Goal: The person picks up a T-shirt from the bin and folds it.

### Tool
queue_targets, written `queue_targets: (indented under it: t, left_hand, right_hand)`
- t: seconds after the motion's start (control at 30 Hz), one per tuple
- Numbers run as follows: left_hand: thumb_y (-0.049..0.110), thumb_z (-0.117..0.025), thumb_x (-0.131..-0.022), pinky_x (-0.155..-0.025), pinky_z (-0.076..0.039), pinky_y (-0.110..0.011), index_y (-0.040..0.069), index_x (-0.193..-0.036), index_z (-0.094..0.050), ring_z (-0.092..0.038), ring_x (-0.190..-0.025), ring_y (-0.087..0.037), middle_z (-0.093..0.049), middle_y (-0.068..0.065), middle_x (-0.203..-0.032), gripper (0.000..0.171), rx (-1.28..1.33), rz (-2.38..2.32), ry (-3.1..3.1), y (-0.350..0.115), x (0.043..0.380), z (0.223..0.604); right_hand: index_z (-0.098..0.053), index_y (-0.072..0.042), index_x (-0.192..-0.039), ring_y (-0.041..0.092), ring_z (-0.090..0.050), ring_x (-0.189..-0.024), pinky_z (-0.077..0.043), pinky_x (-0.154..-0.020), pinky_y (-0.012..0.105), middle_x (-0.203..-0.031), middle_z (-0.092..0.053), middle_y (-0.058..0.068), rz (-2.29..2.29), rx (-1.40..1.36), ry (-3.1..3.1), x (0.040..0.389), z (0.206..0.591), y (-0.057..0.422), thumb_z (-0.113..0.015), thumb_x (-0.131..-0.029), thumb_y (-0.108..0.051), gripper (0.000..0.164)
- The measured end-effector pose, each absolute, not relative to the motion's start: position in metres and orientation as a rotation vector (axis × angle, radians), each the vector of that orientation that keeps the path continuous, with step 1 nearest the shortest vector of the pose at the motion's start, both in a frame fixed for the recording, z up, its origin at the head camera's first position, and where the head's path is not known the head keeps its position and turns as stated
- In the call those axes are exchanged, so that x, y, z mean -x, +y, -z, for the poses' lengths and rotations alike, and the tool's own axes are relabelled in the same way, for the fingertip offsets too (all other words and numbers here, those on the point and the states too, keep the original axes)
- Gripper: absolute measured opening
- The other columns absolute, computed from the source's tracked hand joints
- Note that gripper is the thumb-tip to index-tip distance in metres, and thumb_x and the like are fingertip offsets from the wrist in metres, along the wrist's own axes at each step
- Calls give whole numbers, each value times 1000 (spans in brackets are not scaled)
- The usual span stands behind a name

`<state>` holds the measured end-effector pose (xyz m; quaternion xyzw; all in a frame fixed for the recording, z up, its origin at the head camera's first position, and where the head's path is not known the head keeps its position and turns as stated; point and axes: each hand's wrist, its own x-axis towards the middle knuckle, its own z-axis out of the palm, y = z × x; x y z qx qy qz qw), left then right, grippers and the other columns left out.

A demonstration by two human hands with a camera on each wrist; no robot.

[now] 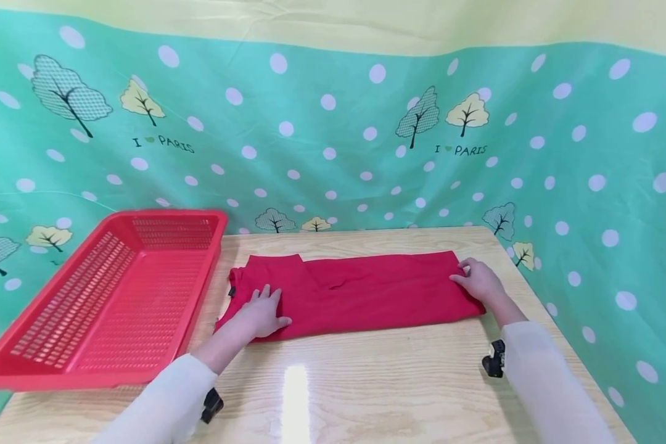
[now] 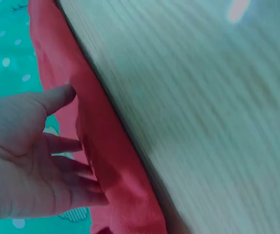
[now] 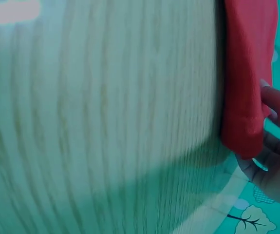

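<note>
Red garment (image 1: 361, 296), ctr. frame
Under splayed, empty L hand (image 1: 259, 316); pinched frame-rt. by R hand (image 1: 480, 281); best tensioned evenly.

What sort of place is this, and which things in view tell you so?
Probably an indoor tabletop workspace, perhaps for handling laundry: a wooden table, a patterned cloth hanging behind it, and a red garment lying beside a red openwork basket.

Garment (image 1: 366, 296) on table (image 1: 388, 382), basket (image 1: 150, 302) to its left, curtain (image 1: 305, 148) behind both and along the table's right side
</note>
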<state>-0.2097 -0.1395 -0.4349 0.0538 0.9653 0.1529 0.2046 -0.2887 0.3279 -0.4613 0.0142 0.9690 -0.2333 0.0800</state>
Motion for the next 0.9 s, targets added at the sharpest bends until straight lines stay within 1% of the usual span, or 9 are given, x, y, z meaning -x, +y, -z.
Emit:
queue_targets:
  t: [0.1, 0.2, 0.27, 0.33, 0.4, 0.47, 0.67, 0.8, 0.9]
  left_hand:
    - [29, -66, -86, -104, -26, -64, -1, -142, -34, -20, -136, -52, -25, -30, -148, 71, -209, -429, 2758, -136, 199, 436]
    - [27, -64, -87, -104, -29, -62, 1, -139, -40, -27, -135, -49, -32, -27, -146, 63, -327, -446, 2824, -128, 190, 438]
    - [29, -65, -87, -105, -32, -59, 3, -136, -44, -32, -134, -46, -37, -25, -144, 60, -436, -468, 2862, -120, 188, 439]
    - [31, -67, -85, -103, -36, -56, 6, -134, -48, -37, -132, -42, -41, -21, -142, 58, -551, -479, 2894, -110, 188, 441]
    - [34, -67, -84, -102, -39, -53, 9, -131, -52, -41, -130, -37, -45, -17, -139, 55, -668, -479, 2918, -98, 190, 444]
    - [38, -67, -84, -100, -40, -52, 14, -129, -54, -44, -127, -31, -48, -12, -136, 53, -766, -472, 2919, -83, 194, 446]
    - [45, -62, -86, -89, -40, -38, 25, -121, -62, -49, -109, -17, -55, 1, -118, 40, -973, -398, 2911, -24, 206, 456]
    - [46, -60, -87, -80, -38, -29, 27, -116, -65, -47, -96, -11, -55, 5, -106, 35, -1066, -332, 2915, 18, 209, 466]
    - [45, -60, -88, -78, -39, -25, 27, -113, -66, -48, -92, -9, -56, 6, -102, 31, -1083, -359, 2907, 43, 209, 470]
  right_hand:
    - [-26, 11, -140, 48, -46, -113, -42, -95, 55, -127, -44, 36, 754, -118, 2854, 291, 462, 326, -59, -91, -33, 73]
    - [-30, 14, -137, 49, -44, -116, -43, -95, 54, -130, -41, 36, 788, -175, 2815, 292, 463, 327, -59, -90, -35, 73]
    - [-44, 14, -127, 44, -53, -102, -49, -85, 47, -117, -51, 33, 819, -214, 2796, 292, 462, 328, -61, -88, -34, 64]
    - [-55, 11, -107, 33, -57, -79, -50, -70, 38, -90, -59, 24, 865, -250, 2769, 293, 462, 329, -64, -87, -33, 50]
    - [-57, 5, -91, 22, -51, -66, -44, -60, 30, -70, -54, 11, 916, -270, 2752, 294, 461, 331, -65, -85, -34, 40]
    - [-56, 0, -86, 18, -47, -64, -39, -58, 27, -66, -49, 3, 966, -274, 2735, 294, 460, 331, -65, -86, -34, 35]
    - [-46, 6, -114, 23, -49, -86, -43, -68, 27, -100, -53, 16, 1105, -262, 2694, 293, 456, 331, -61, -88, -36, 52]
    - [-36, 8, -133, 29, -53, -102, -48, -80, 31, -124, -46, 27, 1217, -341, 2584, 293, 456, 330, -60, -89, -39, 68]
    - [-28, 7, -142, 30, -54, -109, -50, -88, 35, -137, -39, 29, 1319, -385, 2460, 294, 456, 330, -59, -89, -42, 79]
